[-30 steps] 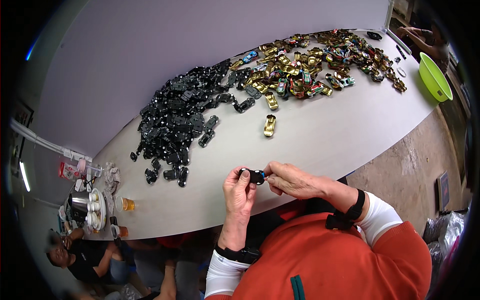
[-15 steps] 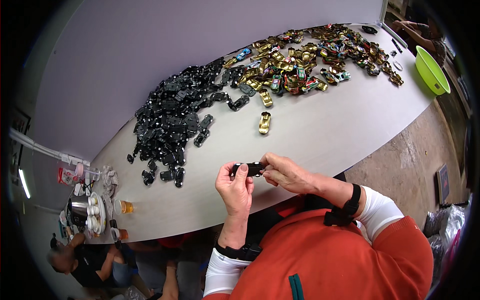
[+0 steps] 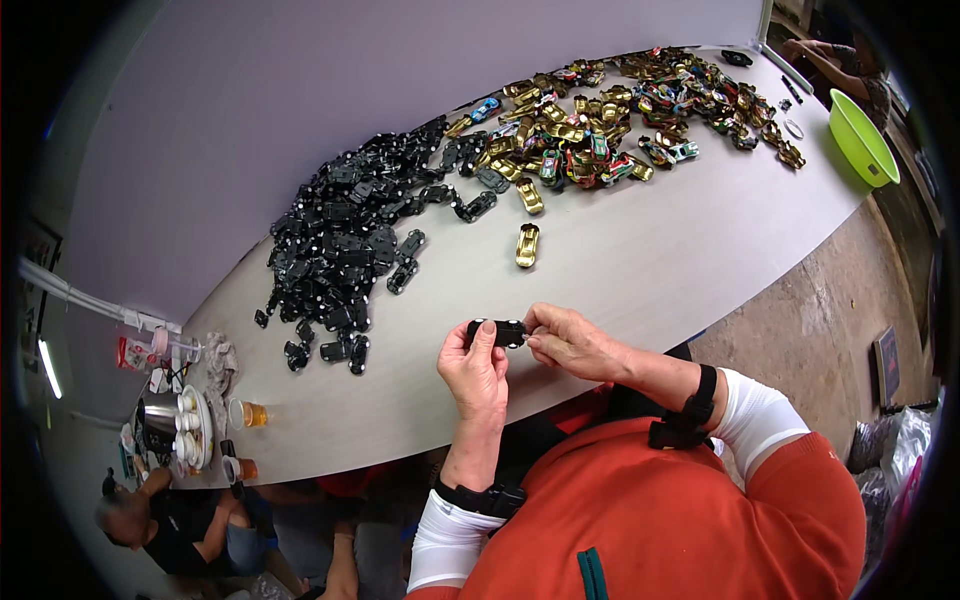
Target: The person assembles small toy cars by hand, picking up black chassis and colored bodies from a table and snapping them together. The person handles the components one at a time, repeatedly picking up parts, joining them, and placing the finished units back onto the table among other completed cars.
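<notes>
Pinching a black toy car (image 3: 508, 332) over the table (image 3: 640, 285) in our left hand (image 3: 474, 375), we hold its long axis left-to-right, nose unclear; our right hand's (image 3: 572, 345) grip, at its right end, we cannot tell. Beyond, a gold car (image 3: 527, 246) lies lengthwise away from us.

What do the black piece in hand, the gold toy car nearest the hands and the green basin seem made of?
Black piece: probably plastic, dark and fairly matte. Gold toy car: shiny, metallic-looking finish with bright highlights; could be metal or coated plastic. Green basin: likely plastic, evenly coloured with a smooth, thin wall.
</notes>
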Demonstrator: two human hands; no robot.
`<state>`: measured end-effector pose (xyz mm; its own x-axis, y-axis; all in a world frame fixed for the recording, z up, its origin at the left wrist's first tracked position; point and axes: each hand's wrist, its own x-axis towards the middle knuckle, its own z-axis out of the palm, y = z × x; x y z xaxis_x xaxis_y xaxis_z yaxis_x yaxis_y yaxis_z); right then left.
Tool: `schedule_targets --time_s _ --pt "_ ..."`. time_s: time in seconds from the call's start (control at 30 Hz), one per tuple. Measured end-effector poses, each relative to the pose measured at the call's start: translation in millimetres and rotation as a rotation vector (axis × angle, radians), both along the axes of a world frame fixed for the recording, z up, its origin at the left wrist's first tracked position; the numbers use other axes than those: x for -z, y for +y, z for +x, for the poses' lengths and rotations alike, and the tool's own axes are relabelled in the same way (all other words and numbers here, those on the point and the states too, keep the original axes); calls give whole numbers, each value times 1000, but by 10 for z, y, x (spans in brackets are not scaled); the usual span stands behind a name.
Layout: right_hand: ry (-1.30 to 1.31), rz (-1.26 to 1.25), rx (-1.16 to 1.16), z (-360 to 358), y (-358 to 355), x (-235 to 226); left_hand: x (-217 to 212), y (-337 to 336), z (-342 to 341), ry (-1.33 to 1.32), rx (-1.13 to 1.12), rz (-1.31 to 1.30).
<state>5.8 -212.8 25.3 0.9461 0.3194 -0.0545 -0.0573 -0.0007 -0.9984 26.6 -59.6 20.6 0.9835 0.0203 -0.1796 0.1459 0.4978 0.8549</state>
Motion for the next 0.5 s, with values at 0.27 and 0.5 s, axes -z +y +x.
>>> schedule_targets --time_s 0.27,0.5 --pt "32 -72 -80 -51 -105 20 40 -42 -99 -47 79 -206" --pt "8 -126 -150 37 -288 -281 72 260 -170 -25 491 158"
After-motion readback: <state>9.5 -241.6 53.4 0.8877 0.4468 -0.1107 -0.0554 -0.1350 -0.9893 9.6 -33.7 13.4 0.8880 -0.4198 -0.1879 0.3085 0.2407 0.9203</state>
